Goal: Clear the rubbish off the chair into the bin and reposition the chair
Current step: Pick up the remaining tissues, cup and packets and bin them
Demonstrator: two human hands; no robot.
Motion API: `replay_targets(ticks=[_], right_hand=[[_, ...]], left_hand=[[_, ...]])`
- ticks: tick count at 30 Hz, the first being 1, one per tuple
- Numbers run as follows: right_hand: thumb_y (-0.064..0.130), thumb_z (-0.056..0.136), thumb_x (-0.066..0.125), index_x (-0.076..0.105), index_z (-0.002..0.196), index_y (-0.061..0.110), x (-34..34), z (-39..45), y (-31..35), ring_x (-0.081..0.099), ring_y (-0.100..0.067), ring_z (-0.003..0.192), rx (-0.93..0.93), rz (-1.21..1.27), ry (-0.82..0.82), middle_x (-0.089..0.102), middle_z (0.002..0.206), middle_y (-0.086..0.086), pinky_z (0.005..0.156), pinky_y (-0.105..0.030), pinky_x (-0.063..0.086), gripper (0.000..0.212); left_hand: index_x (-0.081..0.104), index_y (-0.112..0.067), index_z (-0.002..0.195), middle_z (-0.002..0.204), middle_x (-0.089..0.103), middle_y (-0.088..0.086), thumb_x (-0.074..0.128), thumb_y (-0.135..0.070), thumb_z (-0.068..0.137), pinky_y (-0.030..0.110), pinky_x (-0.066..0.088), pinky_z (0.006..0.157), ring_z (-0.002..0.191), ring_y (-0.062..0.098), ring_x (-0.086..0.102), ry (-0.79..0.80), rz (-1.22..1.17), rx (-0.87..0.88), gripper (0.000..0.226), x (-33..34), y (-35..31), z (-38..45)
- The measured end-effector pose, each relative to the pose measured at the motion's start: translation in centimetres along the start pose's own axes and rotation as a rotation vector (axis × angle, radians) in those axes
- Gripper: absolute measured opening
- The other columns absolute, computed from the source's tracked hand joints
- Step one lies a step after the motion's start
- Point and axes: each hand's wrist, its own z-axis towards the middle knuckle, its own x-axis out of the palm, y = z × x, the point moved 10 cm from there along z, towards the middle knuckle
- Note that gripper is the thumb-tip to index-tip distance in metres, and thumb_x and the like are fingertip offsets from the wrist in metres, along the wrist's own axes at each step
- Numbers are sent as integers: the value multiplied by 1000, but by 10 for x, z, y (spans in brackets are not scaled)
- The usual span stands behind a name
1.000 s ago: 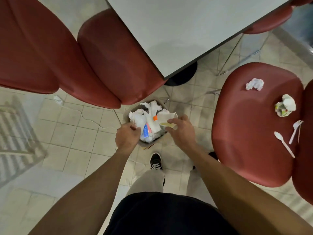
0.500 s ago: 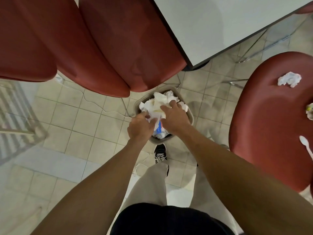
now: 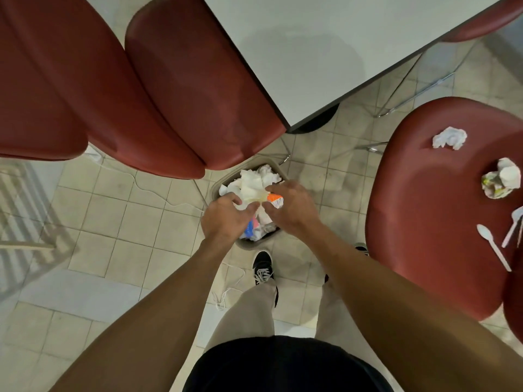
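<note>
A small grey bin (image 3: 249,245) stands on the tiled floor in front of my feet, heaped with white paper and wrappers (image 3: 252,182). Both hands are low over the heap, fingers spread and touching the rubbish: my left hand (image 3: 226,219) at its left side, my right hand (image 3: 291,207) at its right, beside an orange-tipped wrapper (image 3: 275,198). To the right is the red chair (image 3: 424,222). On its seat lie a crumpled tissue (image 3: 450,138), a balled wrapper (image 3: 501,179), a white plastic spoon (image 3: 493,250) and a fork (image 3: 512,227).
A grey table (image 3: 325,52) overhangs the space just beyond the bin. Two more red chairs (image 3: 198,80) crowd in from the upper left, right up against the bin. A white cable (image 3: 158,190) trails across the floor tiles. My black shoe (image 3: 263,267) is right behind the bin.
A second ago my right hand held paper above the bin. Both hands then pushed down onto the heap; now their fingers have spread and the paper lies in the bin.
</note>
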Motion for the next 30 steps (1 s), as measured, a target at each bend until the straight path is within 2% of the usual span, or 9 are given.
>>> replay_targets(ticks=[4, 9, 14, 20, 26, 30], right_hand=[[43, 84, 62, 58, 126, 32, -26, -9, -22, 54, -24, 113, 32, 44, -22, 51, 126, -3, 95, -38, 46, 43], [44, 87, 61, 51, 132, 33, -64, -23, -61, 50, -25, 119, 85, 57, -56, 46, 136, -4, 100, -41, 44, 48], [46, 89, 57, 46, 137, 30, -105, -33, -114, 47, -28, 124, 122, 49, -85, 45, 138, -8, 105, -44, 40, 52], [47, 88, 58, 41, 140, 30, -161, -36, -210, 42, -28, 126, 217, 51, -137, 46, 134, -9, 107, -44, 36, 58], [44, 84, 64, 43, 137, 27, -222, -39, -318, 46, -30, 121, 363, 101, -245, 46, 126, -10, 103, -45, 40, 59], [41, 84, 65, 44, 138, 25, -255, -37, -388, 46, -29, 120, 430, 130, -310, 46, 127, -10, 101, -45, 41, 60]], left_hand=[[65, -27, 97, 93, 70, -3, 62, -65, 76, 27, 37, 70, 94, 21, 63, -11, 59, 91, 44, 0, -42, -10], [66, -27, 94, 87, 72, -3, 61, -65, 77, 28, 42, 74, 93, 20, 63, -7, 75, 176, 42, 9, -95, -26], [66, -28, 95, 88, 70, -4, 59, -60, 81, 28, 42, 68, 89, 20, 63, 19, 148, 280, 35, 30, -152, -43], [64, -30, 112, 104, 69, 5, 56, -57, 85, 36, 48, 83, 99, 27, 62, 78, 431, 501, 38, 90, -257, -63], [61, -27, 117, 113, 66, 1, 57, -52, 87, 38, 48, 91, 105, 23, 60, 170, 420, 620, 40, 162, -359, -75], [60, -27, 118, 118, 61, -1, 59, -51, 85, 37, 45, 90, 107, 24, 58, 186, 434, 706, 41, 209, -425, -75]])
